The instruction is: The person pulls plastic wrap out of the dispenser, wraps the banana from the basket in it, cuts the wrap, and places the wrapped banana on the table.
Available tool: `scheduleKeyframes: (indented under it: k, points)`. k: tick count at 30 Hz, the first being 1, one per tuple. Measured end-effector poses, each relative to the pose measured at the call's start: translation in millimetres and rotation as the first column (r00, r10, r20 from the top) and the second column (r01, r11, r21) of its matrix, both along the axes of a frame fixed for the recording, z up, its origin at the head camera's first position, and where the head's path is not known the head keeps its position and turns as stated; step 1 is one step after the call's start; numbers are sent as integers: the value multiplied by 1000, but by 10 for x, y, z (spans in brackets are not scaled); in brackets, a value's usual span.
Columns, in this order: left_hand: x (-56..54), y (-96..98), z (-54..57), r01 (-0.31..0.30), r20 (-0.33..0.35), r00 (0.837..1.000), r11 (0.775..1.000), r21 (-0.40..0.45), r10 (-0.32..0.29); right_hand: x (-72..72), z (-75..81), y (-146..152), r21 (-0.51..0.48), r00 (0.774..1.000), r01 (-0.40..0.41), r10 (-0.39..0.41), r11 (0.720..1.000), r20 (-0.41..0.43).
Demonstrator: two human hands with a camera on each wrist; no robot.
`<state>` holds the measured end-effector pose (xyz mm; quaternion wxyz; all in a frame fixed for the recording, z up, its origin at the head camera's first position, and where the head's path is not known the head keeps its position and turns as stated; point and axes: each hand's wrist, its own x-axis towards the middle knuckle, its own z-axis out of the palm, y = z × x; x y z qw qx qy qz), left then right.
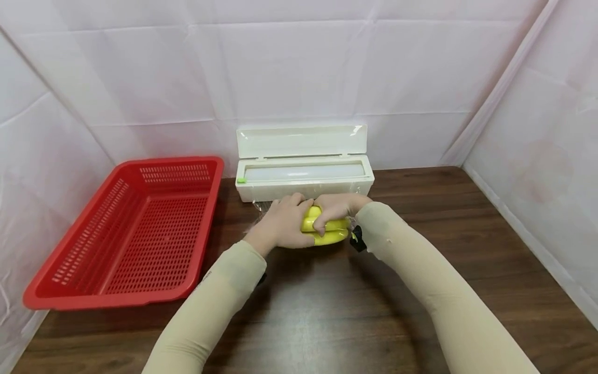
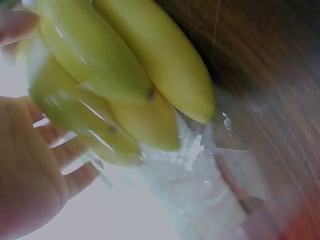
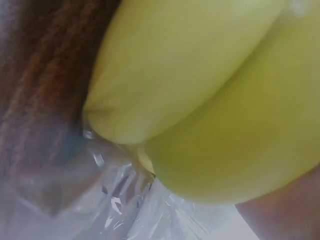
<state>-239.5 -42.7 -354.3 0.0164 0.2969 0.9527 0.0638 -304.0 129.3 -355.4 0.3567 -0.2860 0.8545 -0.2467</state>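
A bunch of yellow bananas [image 1: 333,238], partly covered in clear plastic wrap [image 2: 195,150], is between my two hands over the table, close in front of a white wrap box. My left hand [image 1: 286,222] grips the left side of the bunch and hides that end. In the left wrist view its fingers [image 2: 82,175] curve along the film beside the bananas. From the right, my right hand [image 1: 337,206] holds the bunch, its thumb lying across the front. Loose, crinkled film trails off the banana tips in both wrist views.
Behind my hands the wrap box [image 1: 303,188] stands with its lid [image 1: 301,142] raised and a roll inside. A red perforated basket [image 1: 205,244] sits to the left on the dark wooden table [image 1: 299,322]. White cloth walls [image 1: 289,67] border the back and sides.
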Motion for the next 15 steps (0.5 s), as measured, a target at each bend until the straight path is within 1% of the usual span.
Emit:
scheduleKeyframes:
  k: [3,6,9,11,13,15]
  points:
    - [53,28,-37,27,-111,993,999,-21,-29,-39,26,-9,15,999,14,-14,1000,28]
    - [71,49,-90,14,-179,983,998,-69,-26,-65,44,-26,26,999,11,-12,1000,50]
    - [67,58,-123,-3,-221,975,995,-100,-20,-75,49,-38,17,994,28,-30,999,102]
    - [60,60,-124,-3,-240,971,994,-106,-23,-86,42,-36,10,990,49,-50,999,129]
    - [49,62,-120,5,-258,966,995,-95,-30,-93,32,-24,3,989,58,-58,998,133]
    - [34,67,-106,13,-257,966,996,-83,-34,-93,29,-1,3,991,61,-61,998,115]
